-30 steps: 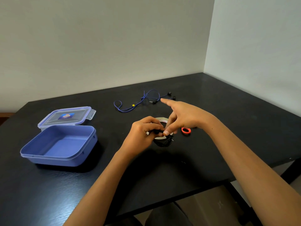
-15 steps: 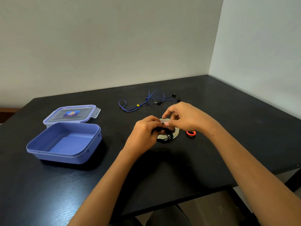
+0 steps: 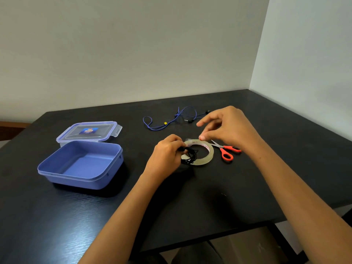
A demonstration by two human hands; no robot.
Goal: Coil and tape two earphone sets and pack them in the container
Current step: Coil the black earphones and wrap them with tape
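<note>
Loosely coiled black earphones [image 3: 191, 156] bunch in left hand [image 3: 166, 156].

Left hand [image 3: 167, 153]: knuckles up, fingers curled, pinching the coiled black earphones [image 3: 191, 156] at the fingertips. Right hand [image 3: 229, 128]: just beyond it, palm down, index extended leftward, other fingers bent; any pinch unclear. Both forearms bare, converging forward.
</note>
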